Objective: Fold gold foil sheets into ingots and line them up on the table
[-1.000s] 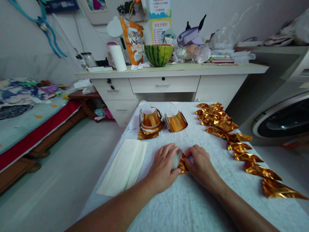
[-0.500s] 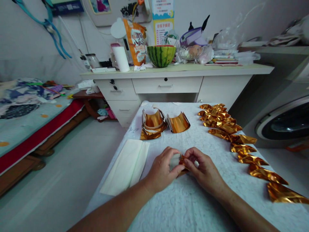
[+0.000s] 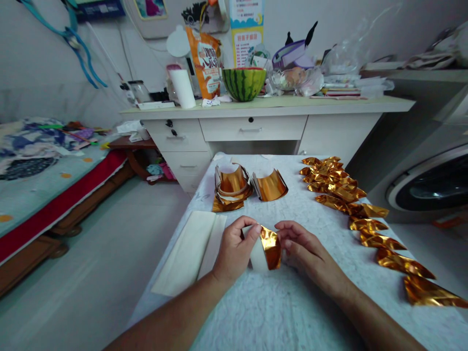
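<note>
Glossy gold foil (image 3: 271, 247) over matte white sheet (image 3: 259, 257); crinkled, tapering foil twists (image 3: 368, 210)

left hand (image 3: 234, 249): some fingertips hidden by gold-and-white piece (image 3: 269, 248) | washing machine (image 3: 413, 131): cut by right edge

A cloth-covered worktop (image 3: 292, 312), pale and faintly patterned, carries flat white paper (image 3: 185, 251); just beyond the paper sits a nest of curled golden sheets (image 3: 233, 183), with a smaller golden curl (image 3: 271, 187) beyond and right of the paper, and well right of the paper runs a row of golden foil twists (image 3: 367, 211), some overlapping
</note>
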{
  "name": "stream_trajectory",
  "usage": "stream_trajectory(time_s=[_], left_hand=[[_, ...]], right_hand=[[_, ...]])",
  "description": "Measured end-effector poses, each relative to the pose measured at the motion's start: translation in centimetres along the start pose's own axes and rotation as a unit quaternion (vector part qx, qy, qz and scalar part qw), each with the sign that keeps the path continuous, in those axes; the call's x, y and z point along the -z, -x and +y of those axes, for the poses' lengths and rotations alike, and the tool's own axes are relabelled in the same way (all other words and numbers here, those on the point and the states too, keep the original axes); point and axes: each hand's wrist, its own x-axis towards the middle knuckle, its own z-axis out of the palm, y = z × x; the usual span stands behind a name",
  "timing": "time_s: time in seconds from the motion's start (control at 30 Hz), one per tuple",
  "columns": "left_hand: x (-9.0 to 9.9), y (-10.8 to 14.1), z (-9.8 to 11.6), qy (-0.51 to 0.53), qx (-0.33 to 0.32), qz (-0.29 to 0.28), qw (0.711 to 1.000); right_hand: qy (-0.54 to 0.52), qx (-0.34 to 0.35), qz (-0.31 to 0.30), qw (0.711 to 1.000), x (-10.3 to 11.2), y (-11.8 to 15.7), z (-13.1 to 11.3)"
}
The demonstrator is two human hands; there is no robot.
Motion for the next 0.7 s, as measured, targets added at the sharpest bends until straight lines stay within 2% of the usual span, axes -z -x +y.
stream_trajectory(time_s=[0.07, 0.17, 0.3, 0.5, 0.63, 0.7], left_hand=[[0.0, -0.2, -0.2, 0.044, 0.026, 0.025, 0.998], [0.0, -0.5, -0.6, 0.098, 0.046, 0.041, 0.993], [-0.2, -0.6, -1.0, 0.138, 0.072, 0.020, 0.988], [-0.4, -0.2, -1.1, 0.076, 0.058, -0.036, 0.995], [-0.4, 0.0, -1.0, 0.064, 0.035, -0.033, 0.997], [-0.3, 0.0, -1.0, 0.055, 0.031, -0.032, 0.997]], right_hand=[[-0.048, -0.011, -0.023, 0.999, 0.2, -0.1, 0.1], [-0.061, -0.034, -0.042, 0.997, 0.3, -0.3, 0.1], [-0.045, -0.079, -0.009, 0.996, 0.3, -0.5, -0.1], [-0.030, -0.080, -0.001, 0.996, 1.0, -0.4, -0.1], [-0.089, -0.083, 0.014, 0.992, 1.3, -0.4, -0.2], [-0.081, -0.080, 0.032, 0.993, 1.3, -0.5, -0.3]])
